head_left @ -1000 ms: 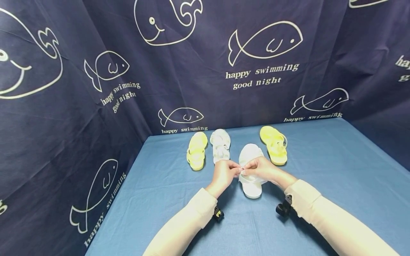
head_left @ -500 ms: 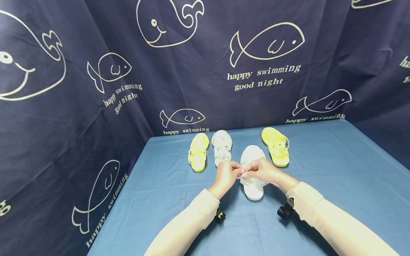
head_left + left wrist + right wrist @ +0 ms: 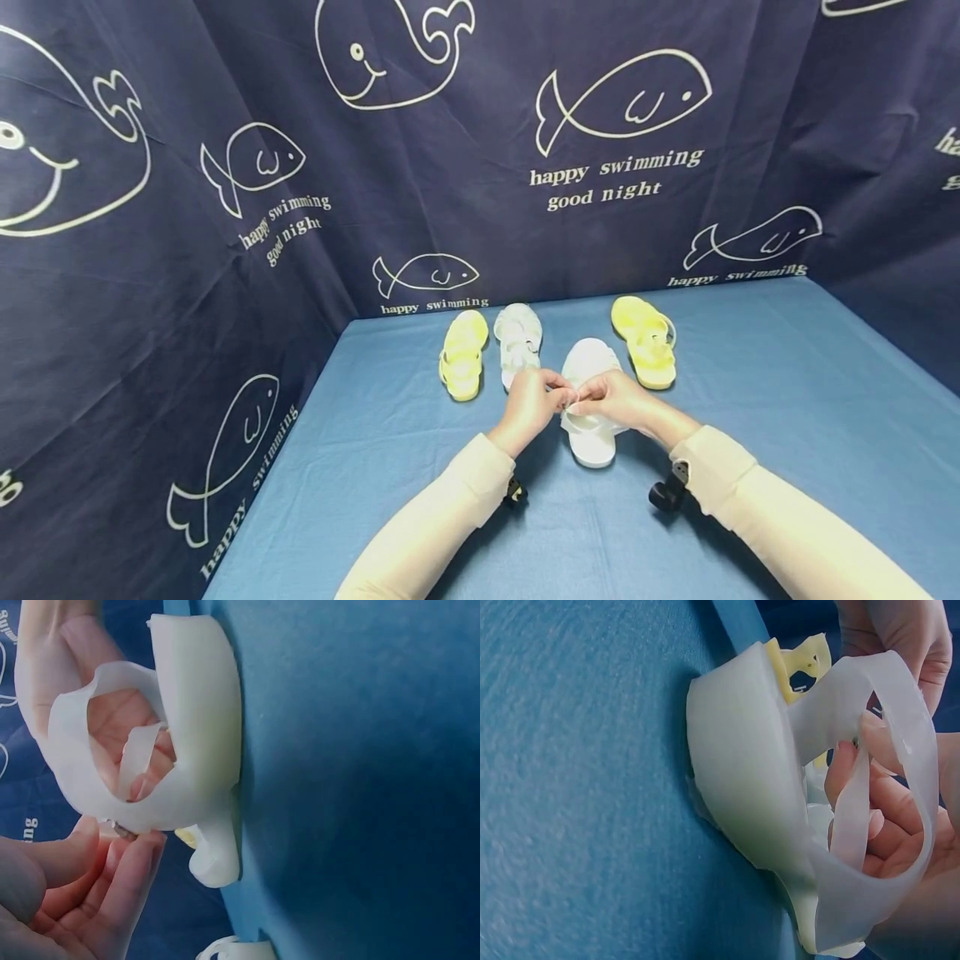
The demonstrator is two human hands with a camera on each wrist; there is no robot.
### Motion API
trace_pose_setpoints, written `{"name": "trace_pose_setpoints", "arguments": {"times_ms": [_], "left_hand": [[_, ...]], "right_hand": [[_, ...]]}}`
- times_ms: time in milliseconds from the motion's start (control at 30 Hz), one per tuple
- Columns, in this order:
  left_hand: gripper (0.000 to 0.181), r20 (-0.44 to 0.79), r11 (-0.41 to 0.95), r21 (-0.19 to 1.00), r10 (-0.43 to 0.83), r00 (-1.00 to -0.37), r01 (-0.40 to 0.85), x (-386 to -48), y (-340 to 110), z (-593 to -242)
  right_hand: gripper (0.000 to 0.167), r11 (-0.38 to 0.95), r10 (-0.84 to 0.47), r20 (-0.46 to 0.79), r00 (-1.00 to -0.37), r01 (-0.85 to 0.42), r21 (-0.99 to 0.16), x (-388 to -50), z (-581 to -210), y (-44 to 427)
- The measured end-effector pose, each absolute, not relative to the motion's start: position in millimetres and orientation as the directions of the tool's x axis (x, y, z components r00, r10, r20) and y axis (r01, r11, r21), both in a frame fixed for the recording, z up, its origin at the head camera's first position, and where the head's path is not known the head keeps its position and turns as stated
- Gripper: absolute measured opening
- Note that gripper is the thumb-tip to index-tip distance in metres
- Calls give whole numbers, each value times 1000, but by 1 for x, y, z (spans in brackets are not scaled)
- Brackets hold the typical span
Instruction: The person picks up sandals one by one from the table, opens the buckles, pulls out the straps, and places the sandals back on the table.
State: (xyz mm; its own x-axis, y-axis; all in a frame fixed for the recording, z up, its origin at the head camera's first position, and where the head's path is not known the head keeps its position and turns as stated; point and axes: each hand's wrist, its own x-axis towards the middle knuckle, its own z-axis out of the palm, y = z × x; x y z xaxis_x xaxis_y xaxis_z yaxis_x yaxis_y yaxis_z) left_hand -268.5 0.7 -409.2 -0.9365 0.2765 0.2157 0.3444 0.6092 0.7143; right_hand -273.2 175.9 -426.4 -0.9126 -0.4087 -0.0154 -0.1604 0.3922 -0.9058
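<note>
A white sandal (image 3: pixel 592 446) lies on the blue-covered table, both hands meeting at its straps. My left hand (image 3: pixel 528 404) comes from the left; in the left wrist view its thumb and fingertips pinch a small metal buckle (image 3: pixel 124 830) at the strap. From the right, my right hand (image 3: pixel 626 400) pinches the narrow strap (image 3: pixel 853 810), which shows through the wide strap loop (image 3: pixel 922 772) in the right wrist view. The exact fit of strap and buckle is hidden by fingers. Just behind my left hand is another white sandal (image 3: pixel 517 333), partly covered.
One yellow sandal (image 3: pixel 463 354) lies at the left of the group. Another yellow sandal (image 3: pixel 647 346) lies behind my right hand. Blue cloth covers the table (image 3: pixel 375 467), with a dark printed curtain (image 3: pixel 480 208) around its back and sides.
My left hand's fingertips have shifted slightly right, closer to the right hand's at the strap. The sandals stay where they were; the head view wobbles a little.
</note>
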Motion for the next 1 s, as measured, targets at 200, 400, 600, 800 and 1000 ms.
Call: {"name": "trace_pose_setpoints", "arguments": {"times_ms": [200,400,600,800,1000], "left_hand": [[5,257,684,601,324,-910,413,-269,-1,-403],[4,292,715,526,356,-887,460,-268,1,-403],[4,327,706,483,403,-855,518,-267,2,-403],[4,333,707,423,460,-823,567,-268,3,-402],[6,320,734,382,465,-825,562,-268,7,-400]], "right_hand": [[20,420,-407,-17,-913,-171,-892,-276,-429,176],[19,432,-403,-13,-915,-178,-884,-274,-427,174],[19,421,-401,-2,-916,-183,-889,-271,-425,173],[18,422,-402,-11,-915,-175,-889,-271,-425,174],[20,429,-389,-14,-921,-167,-888,-272,-425,173]]}}
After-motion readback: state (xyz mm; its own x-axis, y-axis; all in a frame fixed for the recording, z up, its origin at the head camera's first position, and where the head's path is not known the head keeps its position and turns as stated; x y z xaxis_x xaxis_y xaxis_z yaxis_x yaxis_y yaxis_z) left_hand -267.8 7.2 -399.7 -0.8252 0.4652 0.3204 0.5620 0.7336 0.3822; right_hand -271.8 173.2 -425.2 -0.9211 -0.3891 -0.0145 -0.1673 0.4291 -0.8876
